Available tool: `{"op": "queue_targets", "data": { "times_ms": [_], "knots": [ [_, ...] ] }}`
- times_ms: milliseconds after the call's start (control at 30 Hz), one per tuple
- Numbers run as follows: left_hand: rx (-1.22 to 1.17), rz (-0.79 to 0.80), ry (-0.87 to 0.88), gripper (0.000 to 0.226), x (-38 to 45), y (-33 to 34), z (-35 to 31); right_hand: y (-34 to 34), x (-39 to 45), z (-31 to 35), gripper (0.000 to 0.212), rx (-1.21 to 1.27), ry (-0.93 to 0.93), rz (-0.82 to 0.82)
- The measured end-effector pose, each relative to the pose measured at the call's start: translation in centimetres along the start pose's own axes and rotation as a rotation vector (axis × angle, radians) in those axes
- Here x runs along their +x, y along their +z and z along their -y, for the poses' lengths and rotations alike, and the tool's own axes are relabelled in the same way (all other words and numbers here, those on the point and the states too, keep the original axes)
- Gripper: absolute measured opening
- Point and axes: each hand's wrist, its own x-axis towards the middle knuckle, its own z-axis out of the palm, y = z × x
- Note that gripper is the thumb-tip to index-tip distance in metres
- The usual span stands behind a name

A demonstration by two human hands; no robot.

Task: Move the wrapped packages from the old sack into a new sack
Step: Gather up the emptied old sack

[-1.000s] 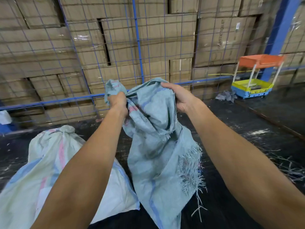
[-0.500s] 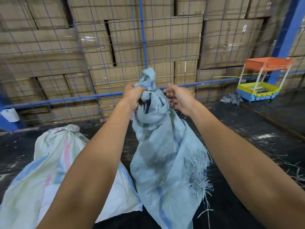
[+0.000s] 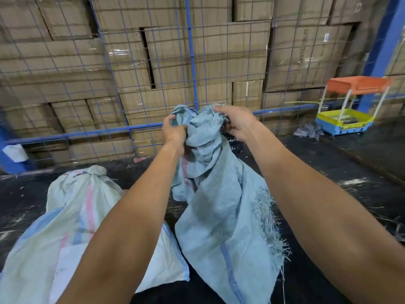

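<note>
A limp blue-grey woven sack (image 3: 221,216) with a frayed right edge hangs in front of me, its bunched top held up at chest height. My left hand (image 3: 174,132) grips the bunched cloth on the left side of the top. On the right side, my right hand (image 3: 237,123) pinches the upper edge with curled fingers. A full pale sack (image 3: 65,227) with pink and blue stripes, knotted at its top, lies on the dark floor at the lower left. No wrapped packages are visible.
A blue wire-mesh fence (image 3: 190,62) stands just beyond the sacks, with stacked cardboard boxes (image 3: 208,51) behind it. At the right are a small orange, yellow and blue plastic rack (image 3: 348,110), a grey rag (image 3: 309,130) and a blue post (image 3: 385,40).
Both hands have gathered the sack's top closer together. My right hand moved from beside the cloth to pinching its upper edge.
</note>
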Motion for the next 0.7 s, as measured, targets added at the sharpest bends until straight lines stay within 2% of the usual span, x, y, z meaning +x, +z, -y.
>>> {"op": "queue_targets", "data": {
  "times_ms": [67,100,200,233,267,300,333,367,400,433,467,500,533,567,633,667,700],
  "knots": [
    [-0.089,0.023,-0.042,0.034,-0.3,0.0,-0.9,0.2,0.3,0.1,0.036,0.088,-0.013,0.006],
    [-0.159,0.119,-0.032,0.032,-0.5,-0.2,-1.5,0.2,0.4,0.3,0.035,0.146,0.004,0.035],
    [-0.295,0.611,0.027,0.044,-1.5,-0.8,-2.6,0.0,0.8,0.3,0.04,0.165,0.051,0.086],
    [-0.259,0.731,0.055,0.051,-1.7,-0.9,-2.7,-0.1,0.9,0.1,0.042,0.149,0.056,0.114],
    [-0.163,0.775,0.105,0.057,-1.7,-0.7,-2.8,-0.3,1.1,-0.2,0.038,0.142,0.045,0.14],
    [-0.026,0.725,0.187,0.054,-1.5,-0.6,-2.8,-0.4,1.0,-0.3,0.035,0.159,0.016,0.186],
    [0.075,0.581,0.279,0.038,-1.4,-0.2,-3.1,-0.9,0.8,-0.4,0.042,0.169,-0.036,0.219],
    [0.118,0.408,0.322,0.016,-1.1,0.1,-3.6,-1.4,0.5,-0.6,0.055,0.167,-0.1,0.282],
    [0.133,0.288,0.322,0.005,-0.9,0.4,-4.3,-2.0,0.6,-0.9,0.066,0.126,-0.155,0.316],
    [0.144,0.215,0.307,0.015,-1.0,0.9,-5.0,-2.2,0.1,-1.3,0.072,0.025,-0.174,0.343],
    [0.165,0.203,0.283,0.02,-1.3,1.7,-5.5,-2.2,-0.2,-2.0,0.072,-0.131,-0.177,0.368],
    [0.172,0.261,0.279,0.019,-2.3,2.7,-6.2,-1.7,-0.7,-2.7,0.066,-0.277,-0.196,0.405],
    [0.179,0.37,0.29,0.015,-3.3,3.7,-6.9,-1.3,-0.7,-3.5,0.056,-0.349,-0.232,0.338],
    [0.142,0.483,0.289,0.01,-4.4,4.7,-7.5,-0.9,-0.8,-3.9,0.044,-0.31,-0.266,0.201],
    [-0.005,0.65,0.271,0.021,-6.1,4.9,-9.0,-1.2,-0.5,-3.2,0.024,-0.005,-0.238,-0.12],
    [-0.051,0.645,0.287,0.029,-5.6,3.9,-8.9,-2.1,0.0,-2.5,0.021,0.164,-0.185,-0.177],
    [-0.011,0.588,0.329,0.041,-4.6,2.7,-8.9,-3.2,0.4,-1.6,0.024,0.286,-0.131,-0.151]
  ]
}}
